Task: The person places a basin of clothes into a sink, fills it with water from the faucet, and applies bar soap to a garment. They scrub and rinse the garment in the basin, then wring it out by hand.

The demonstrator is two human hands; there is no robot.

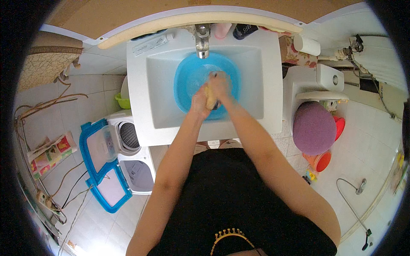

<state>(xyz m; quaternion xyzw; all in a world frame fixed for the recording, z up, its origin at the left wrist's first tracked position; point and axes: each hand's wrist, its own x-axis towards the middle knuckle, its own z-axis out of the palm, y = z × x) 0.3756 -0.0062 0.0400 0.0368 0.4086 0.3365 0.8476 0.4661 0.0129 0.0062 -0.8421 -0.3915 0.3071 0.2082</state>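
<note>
Both my hands are together over a round blue plastic basin (181, 75) that sits in the white sink (270, 96). My left hand (201, 100) grips a yellowish, soft-looking item (210, 97) with a dark part at its lower end; whether it is cloth cannot be told. My right hand (220, 84) presses on the same item from the right and is blurred. Some water with bubbles shows in the basin. The chrome faucet (202, 44) stands just above the basin's far edge.
A toothpaste tube (153, 44), a pink item (222, 30) and a black tube (245, 31) lie along the sink's back. At left is a twin-tub washing machine (145, 169) with raised blue-framed lids (112, 209). A toilet (301, 76) and a purple round cover (314, 128) are at right.
</note>
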